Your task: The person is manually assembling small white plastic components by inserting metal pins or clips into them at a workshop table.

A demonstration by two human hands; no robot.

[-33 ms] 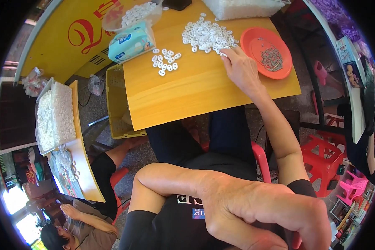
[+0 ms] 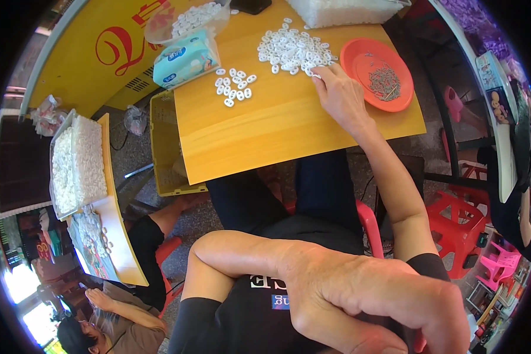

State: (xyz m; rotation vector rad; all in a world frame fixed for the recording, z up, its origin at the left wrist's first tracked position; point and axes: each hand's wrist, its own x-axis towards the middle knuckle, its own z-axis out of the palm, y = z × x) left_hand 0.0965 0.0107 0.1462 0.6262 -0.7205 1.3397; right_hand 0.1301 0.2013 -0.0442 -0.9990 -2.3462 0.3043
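My right hand lies at the near right edge of a heap of small white oval two-holed pieces. Its thumb and bent forefinger close on one white piece, partly hidden by the fingers. Right beside it is an orange-red plastic plate holding a pile of small metal pins. A smaller loose group of the same white pieces lies to the left on the yellow wooden table. My left hand is very large and close, fingers curled; its fingertips and whatever they grip are out of sight.
A blue tissue pack and a clear bowl of white pieces stand at the back left. A clear bin is at the back right. A yellow crate sits beside the table. Another person sits at lower left; red stools stand right.
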